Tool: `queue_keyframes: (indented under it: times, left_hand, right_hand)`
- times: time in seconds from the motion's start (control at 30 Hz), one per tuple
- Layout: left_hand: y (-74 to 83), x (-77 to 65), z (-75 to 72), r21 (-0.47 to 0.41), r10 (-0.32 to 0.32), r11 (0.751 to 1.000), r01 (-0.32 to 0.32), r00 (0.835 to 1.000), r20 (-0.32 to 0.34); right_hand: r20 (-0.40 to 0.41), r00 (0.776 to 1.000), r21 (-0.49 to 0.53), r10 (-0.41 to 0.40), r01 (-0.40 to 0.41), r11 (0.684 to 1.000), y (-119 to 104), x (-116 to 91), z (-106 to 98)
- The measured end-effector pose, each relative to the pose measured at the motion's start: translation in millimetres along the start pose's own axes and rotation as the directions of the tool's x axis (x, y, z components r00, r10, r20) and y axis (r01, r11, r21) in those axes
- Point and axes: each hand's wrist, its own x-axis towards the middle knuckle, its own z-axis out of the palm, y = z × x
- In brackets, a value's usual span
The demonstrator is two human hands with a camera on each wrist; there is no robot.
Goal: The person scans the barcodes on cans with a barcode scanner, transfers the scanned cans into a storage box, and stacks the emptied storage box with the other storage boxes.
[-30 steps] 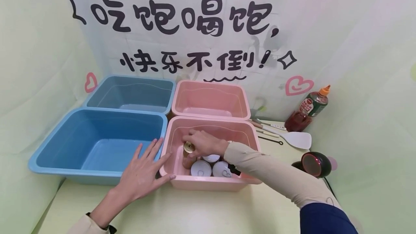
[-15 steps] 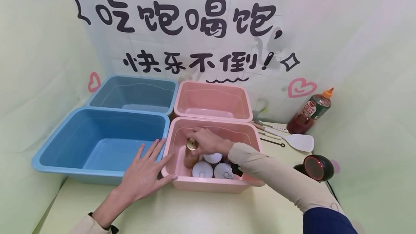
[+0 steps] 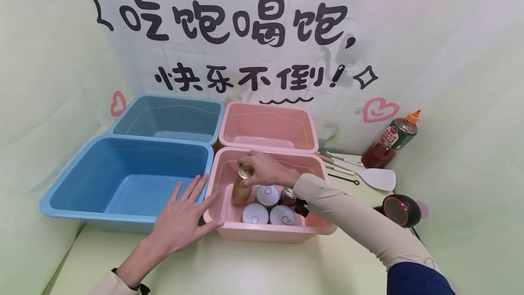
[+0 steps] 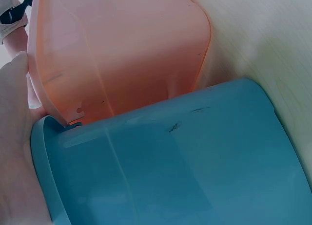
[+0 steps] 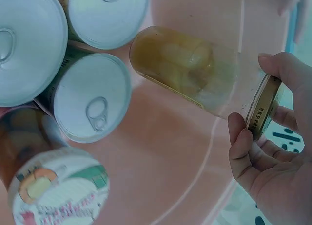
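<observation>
it's the glass jar [image 3: 240, 191], gold lid uppermost, inside the front pink bin [image 3: 270, 233] toward its left wall; whether the base touches the floor, i can't tell. the right hand [image 3: 266, 170] has it, thumb and fingers curled round the lid! just beside it, three cans [image 3: 255, 214] with pull-ring tops stand grouped, and close by them a second jar [image 5: 61, 191] with a patterned lid. over to the left hand [image 3: 180, 217], fingers straight and spread, resting across the rims where front pink bin meets front blue bin [image 3: 139, 197]. behind those, a rear blue bin [image 3: 168, 119] and rear pink bin [image 3: 268, 125], side by side. off right, a white spatula [image 3: 376, 179] lies on the table [image 3: 266, 267], near an orange-capped bottle [image 3: 390, 142].
</observation>
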Motion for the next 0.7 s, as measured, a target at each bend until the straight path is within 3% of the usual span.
queue_keyframes:
  times: [0.33,0.53,0.7]
  left_hand:
    - [0.1,0.0,0.0,0.010,-0.003,1.000,0.003,1.000,-0.002]
    - [0.5,-0.7,-0.5,0.018,0.002,1.000,-0.002,1.000,0.002]
    - [1.1,-0.8,-1.2,0.014,-0.001,1.000,0.001,1.000,0.006]
  right_hand:
    - [-0.094,0.996,-0.001,-0.009,0.009,1.000,6,-8,-32]
    - [-0.114,0.992,0.077,0.054,-0.045,0.996,7,-23,-57]
    - [-0.173,0.983,0.105,0.062,-0.045,0.993,7,-41,-77]
